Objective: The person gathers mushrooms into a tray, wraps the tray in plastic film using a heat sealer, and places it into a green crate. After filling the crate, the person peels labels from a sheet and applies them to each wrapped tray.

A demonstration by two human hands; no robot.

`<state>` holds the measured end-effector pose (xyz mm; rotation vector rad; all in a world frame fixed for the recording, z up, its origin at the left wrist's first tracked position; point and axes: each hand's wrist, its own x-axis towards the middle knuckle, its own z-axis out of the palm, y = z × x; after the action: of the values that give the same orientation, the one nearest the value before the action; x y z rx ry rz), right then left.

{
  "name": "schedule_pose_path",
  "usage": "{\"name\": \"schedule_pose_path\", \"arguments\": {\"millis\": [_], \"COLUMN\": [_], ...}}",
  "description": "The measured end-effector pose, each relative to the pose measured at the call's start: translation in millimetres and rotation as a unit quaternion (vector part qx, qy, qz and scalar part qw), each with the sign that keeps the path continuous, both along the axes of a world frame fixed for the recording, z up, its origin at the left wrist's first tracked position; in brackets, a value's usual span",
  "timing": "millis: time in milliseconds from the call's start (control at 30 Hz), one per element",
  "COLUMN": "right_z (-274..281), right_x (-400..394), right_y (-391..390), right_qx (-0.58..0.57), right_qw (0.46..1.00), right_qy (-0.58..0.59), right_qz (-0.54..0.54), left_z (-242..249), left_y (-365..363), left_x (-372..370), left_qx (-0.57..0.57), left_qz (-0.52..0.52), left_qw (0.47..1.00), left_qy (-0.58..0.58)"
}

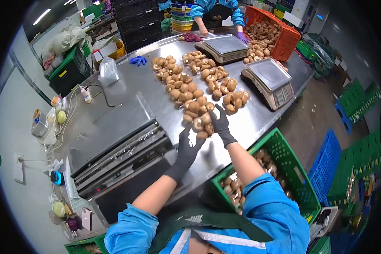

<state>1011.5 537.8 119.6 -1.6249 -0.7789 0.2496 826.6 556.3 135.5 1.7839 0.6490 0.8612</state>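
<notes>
Brown mushrooms (192, 106) lie in clusters on the steel table, the nearest group being between my two black-gloved hands. My left hand (187, 150) is at the near left side of that group, thumb and fingers apart, close to a mushroom (202, 135) at its near end. On the right side, my right hand (221, 126) has its fingers spread and curved against the mushrooms. Neither hand is closed around anything that I can see. Whether a tray lies beneath this group is hidden.
A film-wrapping machine (122, 154) stands at the left. Two scales (270, 80) are on the table (135, 91). Across it, a co-worker (218, 10) stands near a tipped orange crate (285, 40) of mushrooms. A green crate (298, 182) holding mushrooms is at my right.
</notes>
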Motion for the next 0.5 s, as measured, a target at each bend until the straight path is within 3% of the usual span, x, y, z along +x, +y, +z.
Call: {"name": "schedule_pose_path", "arguments": {"millis": [33, 67, 100, 133, 167, 200, 333, 400, 433, 500], "right_z": [-40, -54, -61, -65, -70, -79, -56, -68, -67, -74], "right_x": [46, 72, 82, 89, 92, 93, 79, 73, 71, 71], "right_y": [5, 7, 12, 15, 21, 24, 20, 12, 5, -6], "right_qx": [-0.119, -0.228, -0.253, -0.278, -0.308, -0.299, -0.375, -0.363, -0.358, -0.315], "right_qw": [0.987, 0.967, 0.963, 0.957, 0.947, 0.948, 0.92, 0.927, 0.929, 0.945], "right_qy": [-0.106, -0.113, -0.091, -0.066, -0.069, -0.103, -0.055, -0.068, -0.063, -0.074], "right_qz": [-0.029, -0.002, 0.023, 0.046, 0.05, 0.033, 0.098, 0.068, 0.065, 0.054], "left_z": [-20, -35, -36, -50, -71, -91, -102, -103, -104, -96], "left_y": [11, 16, 22, 28, 37, 42, 36, 31, 31, 29], "left_x": [26, 48, 65, 85, 103, 115, 129, 125, 121, 117], "left_qx": [0.066, 0.129, 0.037, -0.077, -0.078, -0.081, -0.14, -0.04, 0.006, -0.001], "left_qz": [0.042, 0.081, 0.046, 0.076, 0.123, 0.17, 0.23, 0.234, 0.21, 0.16], "left_qw": [0.997, 0.988, 0.998, 0.991, 0.983, 0.971, 0.924, 0.919, 0.947, 0.958], "left_qy": [-0.009, -0.015, 0.017, 0.074, 0.112, 0.151, 0.27, 0.315, 0.243, 0.237]}}
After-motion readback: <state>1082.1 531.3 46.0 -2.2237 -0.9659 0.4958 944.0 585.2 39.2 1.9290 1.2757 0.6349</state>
